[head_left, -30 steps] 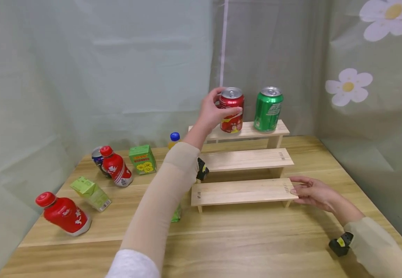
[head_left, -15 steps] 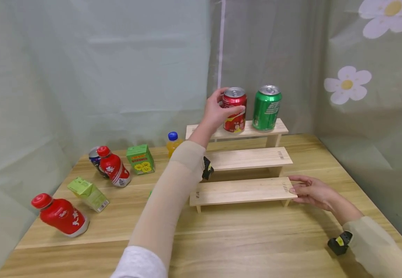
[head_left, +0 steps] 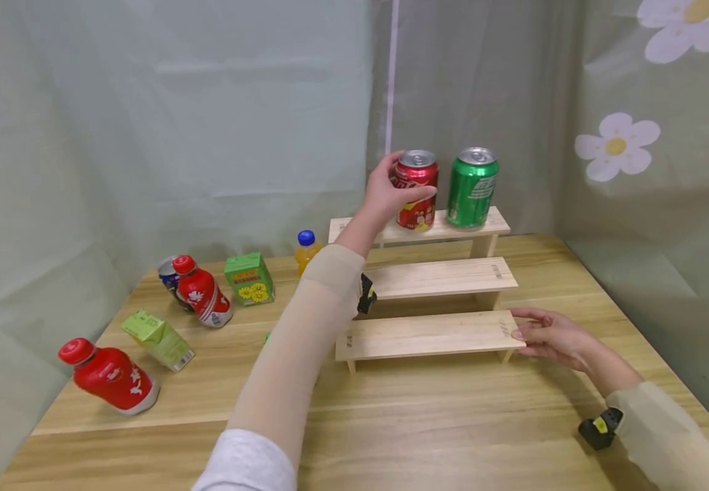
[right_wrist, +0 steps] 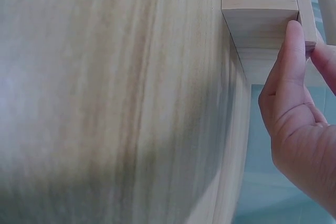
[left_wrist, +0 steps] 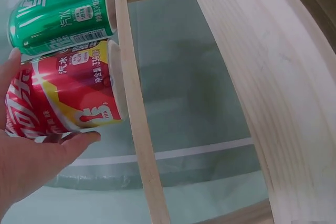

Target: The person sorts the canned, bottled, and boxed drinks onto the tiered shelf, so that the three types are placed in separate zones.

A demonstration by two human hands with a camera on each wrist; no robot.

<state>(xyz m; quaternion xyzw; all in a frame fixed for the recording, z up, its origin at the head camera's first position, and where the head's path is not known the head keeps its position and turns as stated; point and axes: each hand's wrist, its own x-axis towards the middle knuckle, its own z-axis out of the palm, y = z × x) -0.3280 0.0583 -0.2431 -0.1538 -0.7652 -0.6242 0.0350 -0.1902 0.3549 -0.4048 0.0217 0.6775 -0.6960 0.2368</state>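
My left hand (head_left: 384, 196) grips a red cola can (head_left: 414, 217) upright at the top board of a three-step wooden rack (head_left: 428, 335). Thumb and fingers lie on opposite sides of the can. Right beside it on the same board stands a green soda can (head_left: 472, 194). In the left wrist view, the red can's base (left_wrist: 116, 80) is right at the board, and the two cans lie close side by side. My right hand (head_left: 555, 339) pinches the right end of the lowest board, with fingers under and over its edge in the right wrist view.
On the table's left stand two red bottles (head_left: 112, 378), a light green carton (head_left: 158, 339), a green carton with yellow flowers (head_left: 250, 279) and a dark blue can (head_left: 170, 276). An orange drink bottle (head_left: 307, 254) is partly behind my left arm. Curtains enclose the table.
My left hand has shifted the red can a little to the right along the top board, narrowing the gap to the green can. My right hand has stayed on the lowest board.
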